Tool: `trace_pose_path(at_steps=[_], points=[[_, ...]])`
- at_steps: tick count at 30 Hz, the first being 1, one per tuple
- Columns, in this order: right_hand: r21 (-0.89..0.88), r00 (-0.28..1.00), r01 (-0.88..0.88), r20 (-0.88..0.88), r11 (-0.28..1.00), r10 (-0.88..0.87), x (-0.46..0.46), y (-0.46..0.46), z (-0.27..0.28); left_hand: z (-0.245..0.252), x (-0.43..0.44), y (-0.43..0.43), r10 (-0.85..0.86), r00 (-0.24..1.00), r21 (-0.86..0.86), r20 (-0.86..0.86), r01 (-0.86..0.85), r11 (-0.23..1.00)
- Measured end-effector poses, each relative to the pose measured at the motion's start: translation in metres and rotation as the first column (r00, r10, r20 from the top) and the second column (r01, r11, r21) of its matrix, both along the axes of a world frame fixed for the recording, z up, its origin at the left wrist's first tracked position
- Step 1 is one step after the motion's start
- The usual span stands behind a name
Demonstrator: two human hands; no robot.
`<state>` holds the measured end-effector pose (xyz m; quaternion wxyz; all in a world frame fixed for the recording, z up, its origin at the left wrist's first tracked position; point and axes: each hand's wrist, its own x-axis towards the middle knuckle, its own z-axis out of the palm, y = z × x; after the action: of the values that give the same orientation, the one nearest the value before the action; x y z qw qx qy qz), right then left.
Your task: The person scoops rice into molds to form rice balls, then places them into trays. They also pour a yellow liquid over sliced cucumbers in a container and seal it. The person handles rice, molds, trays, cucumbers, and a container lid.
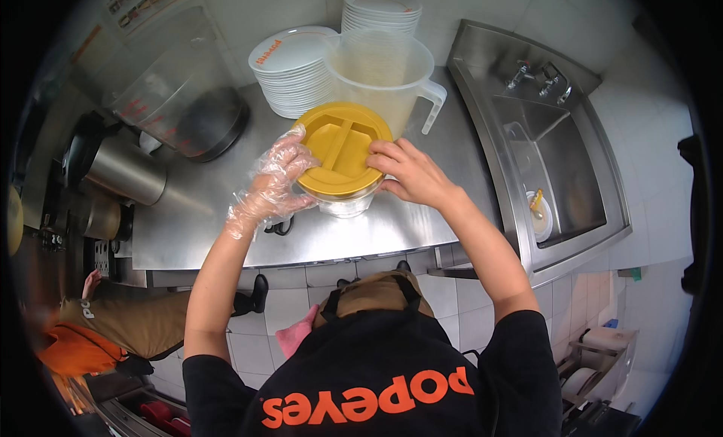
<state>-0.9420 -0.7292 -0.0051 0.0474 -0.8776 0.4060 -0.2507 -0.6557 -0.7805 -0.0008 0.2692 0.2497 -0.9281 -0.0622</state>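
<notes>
Both hands hold a clear container (345, 207) with a round yellow plastic lid (342, 149) on top, over a stainless steel table. My left hand (282, 174), in a clear disposable glove, grips the lid's left rim with the thumb lower on the container's side. My bare right hand (409, 174) has its fingers on the lid's right edge and its thumb beneath the rim. Just behind stands a large translucent plastic measuring jug (390, 92) with a handle. Black handles (281, 227), perhaps of scissors, lie near my left wrist. The contents of the container cannot be made out.
Plate stacks (294, 53) (381, 4) stand along the wall. A large clear tub (169, 115) and a steel canister (121, 166) are at the left; a steel sink (565, 171) holding a white bowl (540, 216) is at the right. Another person (130, 324) is at the lower left.
</notes>
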Motion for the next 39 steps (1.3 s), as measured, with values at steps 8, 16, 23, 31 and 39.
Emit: trace_pose_path(at_steps=[8,16,23,31,39], points=[[-0.040,1.000,-0.007,-0.031,0.999,0.006,-0.004,-0.002,-0.001,-0.001,0.004,-0.006,-0.050,0.999,-0.055,0.017,0.051,0.997],[-0.259,1.000,0.008,-0.025,0.966,-0.015,-0.004,-0.006,-0.019,-0.001,0.003,-0.001,-0.040,0.998,-0.102,0.050,0.045,0.994],[-0.223,0.999,-0.030,-0.050,0.974,0.020,-0.009,-0.010,-0.018,-0.005,0.002,0.002,0.025,0.999,-0.152,0.038,-0.019,0.988],[-0.238,0.993,-0.062,-0.114,0.969,0.035,-0.010,-0.011,-0.017,-0.020,0.002,0.002,0.015,1.000,-0.232,0.005,-0.013,0.973],[-0.186,0.997,-0.039,-0.071,0.982,0.026,-0.004,0.000,-0.019,-0.050,0.003,0.002,-0.019,0.991,-0.347,-0.129,-0.028,0.937]])
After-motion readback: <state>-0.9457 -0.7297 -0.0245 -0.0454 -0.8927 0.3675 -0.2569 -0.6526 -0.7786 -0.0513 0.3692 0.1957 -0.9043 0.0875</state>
